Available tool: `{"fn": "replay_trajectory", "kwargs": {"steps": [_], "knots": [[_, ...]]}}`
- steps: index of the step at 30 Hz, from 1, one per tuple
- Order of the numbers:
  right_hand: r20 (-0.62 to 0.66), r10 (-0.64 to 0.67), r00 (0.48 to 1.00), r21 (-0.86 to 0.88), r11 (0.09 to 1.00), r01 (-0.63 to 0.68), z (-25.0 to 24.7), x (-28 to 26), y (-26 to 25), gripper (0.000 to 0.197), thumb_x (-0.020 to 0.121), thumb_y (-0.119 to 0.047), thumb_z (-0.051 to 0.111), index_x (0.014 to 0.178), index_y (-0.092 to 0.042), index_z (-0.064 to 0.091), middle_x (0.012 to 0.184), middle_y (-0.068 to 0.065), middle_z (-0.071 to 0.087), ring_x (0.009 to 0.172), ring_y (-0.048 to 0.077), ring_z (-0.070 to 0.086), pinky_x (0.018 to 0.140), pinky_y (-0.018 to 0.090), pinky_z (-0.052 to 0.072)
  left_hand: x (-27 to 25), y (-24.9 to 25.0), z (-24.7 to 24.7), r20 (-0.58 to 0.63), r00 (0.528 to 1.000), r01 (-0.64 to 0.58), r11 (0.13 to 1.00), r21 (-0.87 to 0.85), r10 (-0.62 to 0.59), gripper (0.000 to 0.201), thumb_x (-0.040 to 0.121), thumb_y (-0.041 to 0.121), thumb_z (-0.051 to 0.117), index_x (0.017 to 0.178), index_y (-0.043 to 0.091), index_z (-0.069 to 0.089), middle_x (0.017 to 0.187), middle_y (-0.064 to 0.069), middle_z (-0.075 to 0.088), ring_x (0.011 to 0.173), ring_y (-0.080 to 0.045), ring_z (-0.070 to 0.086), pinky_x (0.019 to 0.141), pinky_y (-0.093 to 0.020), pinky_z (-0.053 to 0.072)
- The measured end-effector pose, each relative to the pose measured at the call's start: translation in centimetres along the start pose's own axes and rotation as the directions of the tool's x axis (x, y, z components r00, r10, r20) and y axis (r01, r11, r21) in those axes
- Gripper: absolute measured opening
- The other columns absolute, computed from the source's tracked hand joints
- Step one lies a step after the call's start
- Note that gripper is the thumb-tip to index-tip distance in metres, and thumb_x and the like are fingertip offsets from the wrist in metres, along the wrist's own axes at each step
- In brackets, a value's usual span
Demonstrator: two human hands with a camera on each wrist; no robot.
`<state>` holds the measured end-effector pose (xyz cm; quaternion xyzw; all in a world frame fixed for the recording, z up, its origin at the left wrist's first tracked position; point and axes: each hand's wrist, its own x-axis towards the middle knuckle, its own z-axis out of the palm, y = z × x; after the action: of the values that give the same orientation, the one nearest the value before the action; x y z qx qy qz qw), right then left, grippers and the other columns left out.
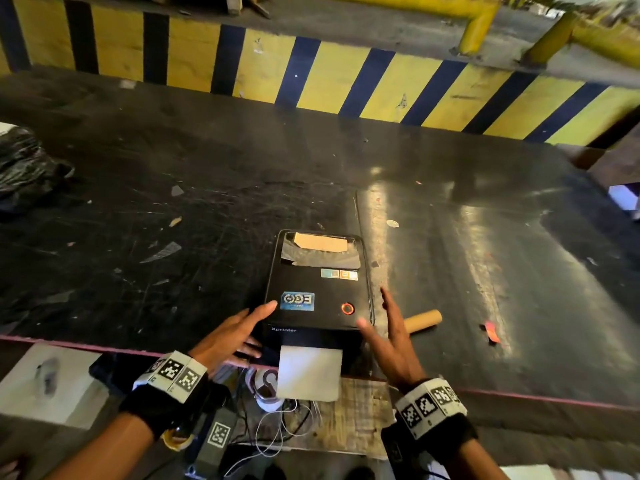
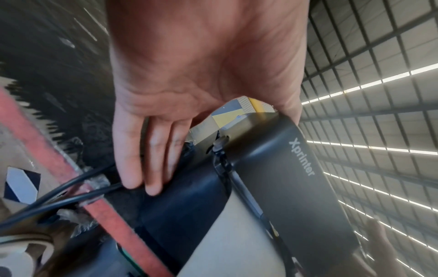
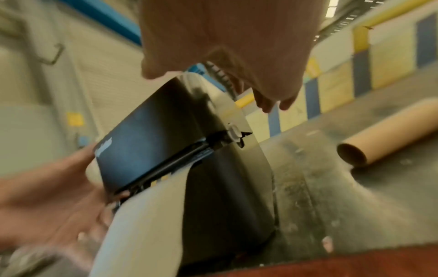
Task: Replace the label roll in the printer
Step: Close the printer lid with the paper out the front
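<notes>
Leftmost, a black bag [image 1: 24, 168] lies at the far left of the dark table [image 1: 173, 161]. Near the table's red near edge sits the printer [image 1: 318, 289], black and glossy, lid down, with a blue sticker, a glowing red button ring on top and "Xprinter" on its front. A white label strip [image 1: 309, 372] hangs from its front slot over the table edge. The left hand [image 1: 232, 336] lies against the printer's near left corner, fingers straight and relaxed, gripping nothing; in the left wrist view the fingertips [image 2: 151, 187] rest against the black left side beside two cables [image 2: 59, 189]. The right hand [image 1: 389, 332] hovers just right of the printer, fingers spread and loose, holding nothing; whether it touches the casing I cannot tell. Right of that hand, a bare cardboard core [image 1: 423, 320] lies on the table, apart from the printer.
</notes>
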<state>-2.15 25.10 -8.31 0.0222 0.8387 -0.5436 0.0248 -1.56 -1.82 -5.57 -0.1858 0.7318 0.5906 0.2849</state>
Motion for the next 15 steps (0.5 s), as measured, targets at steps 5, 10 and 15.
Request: {"fn": "replay_trajectory", "kwargs": {"steps": [5, 10, 15], "knots": [[0.177, 0.335, 0.925, 0.209, 0.906, -0.368, -0.2, -0.3, -0.7, 0.084, 0.082, -0.053, 0.059, 0.148, -0.02, 0.02, 0.142, 0.0, 0.039, 0.127, 0.014, 0.038, 0.103, 0.027, 0.03, 0.2, -0.9, 0.6, 0.003, 1.0, -0.007, 0.997, -0.072, 0.007, 0.105, 0.047, 0.082, 0.056, 0.135, 0.028, 0.04, 0.122, -0.018, 0.061, 0.106, -0.031, 0.062, 0.099, -0.049, 0.048], [0.279, 0.365, 0.889, 0.184, 0.888, -0.422, -0.3, -0.4, -1.2, 0.02, 0.089, -0.042, 0.052, 0.095, -0.027, 0.064, 0.105, -0.007, 0.064, 0.094, 0.002, 0.057, 0.096, 0.03, 0.042, 0.4, -1.1, 0.9, -0.002, 1.0, -0.024, 0.995, -0.1, 0.024, 0.103, 0.052, 0.08, 0.061, 0.133, 0.019, 0.043, 0.12, -0.02, 0.061, 0.111, -0.032, 0.061, 0.105, -0.047, 0.043], [0.278, 0.372, 0.886, 0.231, 0.869, -0.438, -0.1, -0.7, -1.4, 0.016, 0.093, -0.034, 0.05, 0.082, -0.029, 0.061, 0.088, -0.013, 0.061, 0.082, 0.001, 0.057, 0.072, 0.017, 0.046, 0.8, -2.0, 0.6, 0.032, 0.998, -0.049, 0.995, -0.085, 0.052, 0.091, 0.03, 0.087, 0.062, 0.099, 0.028, 0.056, 0.098, -0.001, 0.067, 0.105, -0.026, 0.064, 0.097, -0.042, 0.049]]}}
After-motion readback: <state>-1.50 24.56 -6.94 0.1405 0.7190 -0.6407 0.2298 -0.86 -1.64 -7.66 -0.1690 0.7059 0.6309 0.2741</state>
